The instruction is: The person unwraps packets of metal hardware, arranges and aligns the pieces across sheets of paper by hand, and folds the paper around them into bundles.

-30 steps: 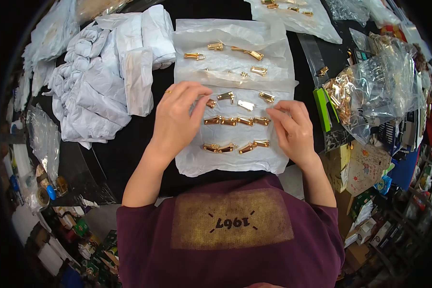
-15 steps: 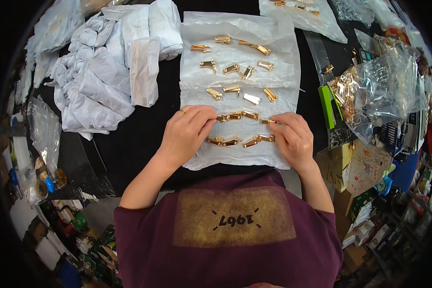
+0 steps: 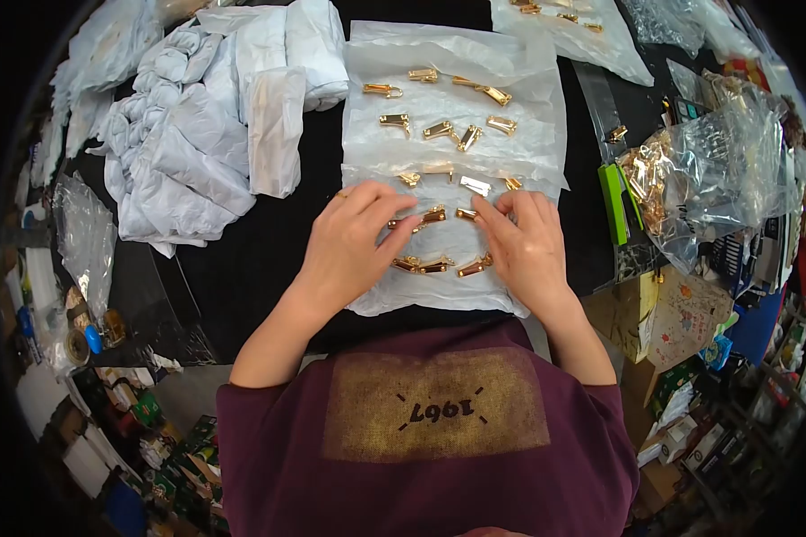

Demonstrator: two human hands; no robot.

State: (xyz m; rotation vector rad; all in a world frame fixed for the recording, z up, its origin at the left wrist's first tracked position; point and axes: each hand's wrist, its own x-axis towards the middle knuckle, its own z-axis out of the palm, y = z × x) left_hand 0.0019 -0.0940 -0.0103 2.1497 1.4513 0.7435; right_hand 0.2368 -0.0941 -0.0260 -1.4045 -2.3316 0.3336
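Several small gold metal clasps [image 3: 438, 130] lie in rows on a sheet of white tissue paper [image 3: 457, 49]. My left hand [image 3: 349, 242] is at the left end of a lower row, its thumb and index finger around a gold clasp [image 3: 395, 224]. Another clasp [image 3: 433, 216] lies by those fingertips. My right hand [image 3: 527, 246] has its fingers bent, the tips at a gold clasp [image 3: 465, 214] in the same row; its palm side is hidden. A silvery-white clasp [image 3: 475, 185] lies just above the right fingertips. Closer to me is another row of clasps [image 3: 434, 266].
Crumpled white paper bundles [image 3: 179, 152] are heaped at left on the black table. At right are a green stapler [image 3: 614, 201] and clear plastic bags [image 3: 716, 161] with gold pieces. More paper with clasps [image 3: 582, 40] lies at the back right.
My right hand has moved left and slightly away from me, toward the row's middle. My left hand has shifted slightly right. A paper fold now partly covers the row behind my hands.
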